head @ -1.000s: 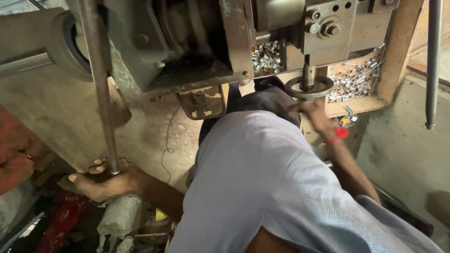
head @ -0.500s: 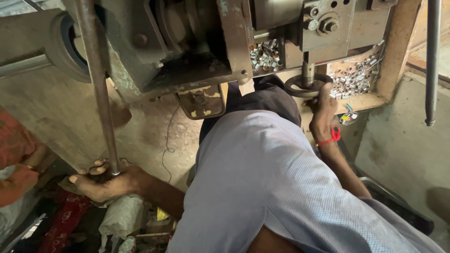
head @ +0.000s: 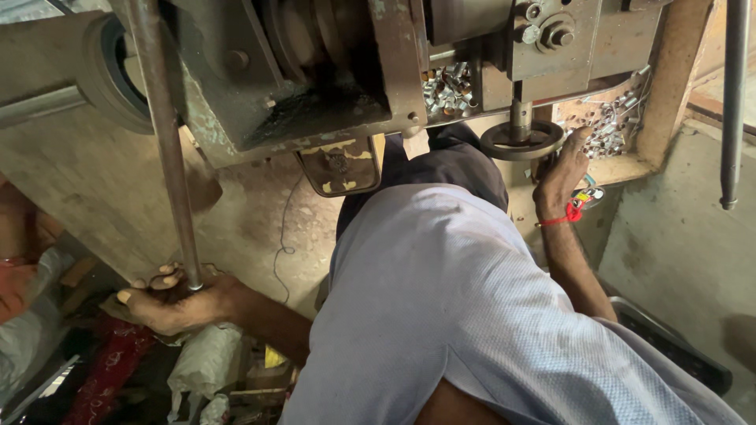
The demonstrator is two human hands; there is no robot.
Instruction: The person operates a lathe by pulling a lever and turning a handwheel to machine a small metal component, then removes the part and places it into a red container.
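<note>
Wooden ledge (head: pixel 622 169), heaped small metal tubes (head: pixel 610 130)

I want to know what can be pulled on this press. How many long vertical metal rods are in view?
2. One rod stands at the left, its lower end at the left hand. The other rod hangs at the far right, untouched. Others may be hidden behind the machine.

The left hand (head: pixel 177 303) covers the foot of the long steel rod (head: pixel 164 142), whose top leaves the frame. The right hand's (head: pixel 563 173) fingertips vanish behind the round handwheel (head: pixel 521 140).
</note>
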